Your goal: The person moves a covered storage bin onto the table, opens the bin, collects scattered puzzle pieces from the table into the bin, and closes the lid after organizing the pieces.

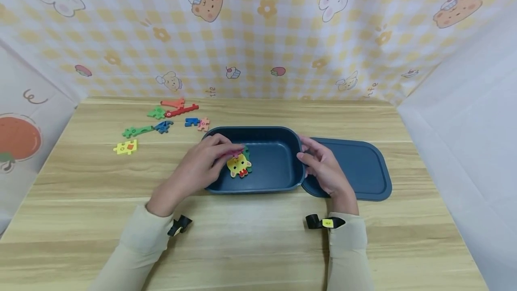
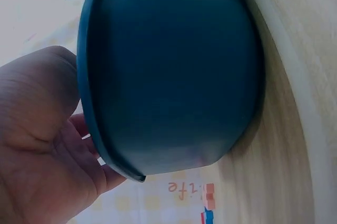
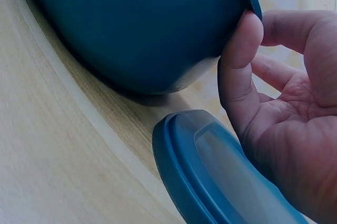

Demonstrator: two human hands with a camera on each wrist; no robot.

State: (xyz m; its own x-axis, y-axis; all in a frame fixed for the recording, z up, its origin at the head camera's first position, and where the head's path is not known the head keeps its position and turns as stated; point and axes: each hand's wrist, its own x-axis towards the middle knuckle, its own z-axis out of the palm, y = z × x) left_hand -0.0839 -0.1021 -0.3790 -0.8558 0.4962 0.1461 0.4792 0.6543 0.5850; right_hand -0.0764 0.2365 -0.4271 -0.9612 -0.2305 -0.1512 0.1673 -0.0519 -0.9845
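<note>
A dark blue oblong box (image 1: 270, 169) stands on the table with several puzzle pieces at its left end. My left hand (image 1: 206, 158) reaches over the left rim, its fingertips pinching a pink puzzle piece (image 1: 236, 152) inside. Right below them is a yellow animal-face piece (image 1: 238, 165) with a red bow, overlapping a green piece (image 1: 246, 152). In the left wrist view the box wall (image 2: 174, 77) hides the left fingertips. At the opposite end, my right hand (image 1: 323, 165) grips the box's rim between thumb and fingers; the right wrist view shows this hold on the box (image 3: 131, 29).
The box's blue lid (image 1: 359, 169) lies flat at the right, partly under the right hand. Back left on the table are loose puzzle pieces: yellow (image 1: 126, 147), green (image 1: 137, 131), blue (image 1: 163, 126), red (image 1: 181, 110) and pink (image 1: 203, 124). A patterned curtain (image 1: 258, 35) hangs behind.
</note>
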